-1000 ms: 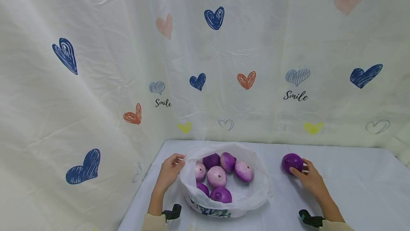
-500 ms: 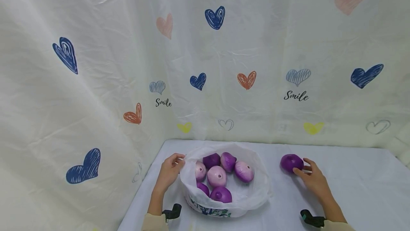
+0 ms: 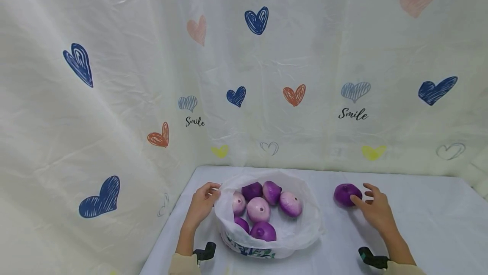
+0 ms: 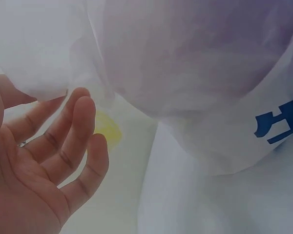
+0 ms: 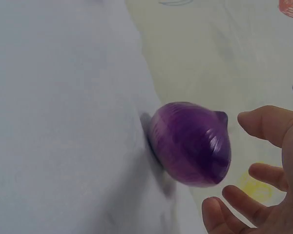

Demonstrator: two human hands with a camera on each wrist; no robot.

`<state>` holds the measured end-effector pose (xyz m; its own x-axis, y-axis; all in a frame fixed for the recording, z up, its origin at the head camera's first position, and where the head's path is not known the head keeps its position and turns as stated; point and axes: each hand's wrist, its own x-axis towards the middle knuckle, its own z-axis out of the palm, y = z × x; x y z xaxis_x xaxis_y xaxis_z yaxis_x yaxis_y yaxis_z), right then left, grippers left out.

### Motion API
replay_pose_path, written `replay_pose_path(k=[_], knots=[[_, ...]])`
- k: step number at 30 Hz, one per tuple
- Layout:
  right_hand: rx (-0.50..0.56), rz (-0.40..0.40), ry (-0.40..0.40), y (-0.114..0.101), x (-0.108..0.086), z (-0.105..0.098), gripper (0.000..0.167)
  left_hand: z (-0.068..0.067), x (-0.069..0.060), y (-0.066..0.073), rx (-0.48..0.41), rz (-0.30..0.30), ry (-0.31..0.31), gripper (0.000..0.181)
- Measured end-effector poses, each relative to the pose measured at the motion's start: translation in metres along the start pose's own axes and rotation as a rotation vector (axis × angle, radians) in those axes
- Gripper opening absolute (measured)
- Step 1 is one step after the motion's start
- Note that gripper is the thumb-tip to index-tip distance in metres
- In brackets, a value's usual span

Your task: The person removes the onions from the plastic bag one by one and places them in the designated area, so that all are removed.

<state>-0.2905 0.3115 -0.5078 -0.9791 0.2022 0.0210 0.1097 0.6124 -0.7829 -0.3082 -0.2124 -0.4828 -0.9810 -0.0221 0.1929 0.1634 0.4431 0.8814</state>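
"Head view: what do you make of the left hand (image 3: 202,206), by the table's (image 3: 423,220) left edge?"

"I see it pinching the bag's (image 3: 286,250) rim, other fingers loosely bent; I'd say that keeps the limp mouth wide."

"And inside?"

"I count seven onions (image 3: 258,210), likely weighing the bottom down."

"Further right, towards the back edge?"

"A lone onion (image 3: 346,195) on the table. The right hand (image 3: 378,212) is beside it, fingers spread; my wrist picture shows a gap, so the table bears it."

Hearts (image 3: 236,96) dot the backdrop (image 3: 318,37) behind the table (image 3: 434,215).
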Motion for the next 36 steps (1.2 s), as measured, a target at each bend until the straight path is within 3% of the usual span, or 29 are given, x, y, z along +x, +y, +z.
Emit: replay_pose_path(k=[7, 14, 23, 30, 36], knots=[[0.005, -0.1, 0.061, -0.033, -0.013, 0.002, 0.079, -0.003, 0.0, -0.002, 0.053, -0.04, -0.03, 0.022], [0.04, -0.294, 0.101, -0.068, -0.028, 0.017, 0.068, -0.006, -0.002, -0.004, 0.11, -0.087, -0.092, 0.03], [0.116, -0.534, 0.082, -0.101, -0.045, 0.049, 0.055, -0.011, -0.002, -0.01, 0.013, -0.125, -0.194, 0.033], [0.147, -0.631, 0.031, -0.112, -0.053, 0.078, 0.054, -0.011, -0.001, -0.015, -0.071, -0.17, -0.229, 0.034], [0.112, -0.725, 0.039, -0.111, -0.054, 0.101, 0.056, -0.007, -0.001, -0.021, -0.108, -0.182, -0.238, 0.034]])
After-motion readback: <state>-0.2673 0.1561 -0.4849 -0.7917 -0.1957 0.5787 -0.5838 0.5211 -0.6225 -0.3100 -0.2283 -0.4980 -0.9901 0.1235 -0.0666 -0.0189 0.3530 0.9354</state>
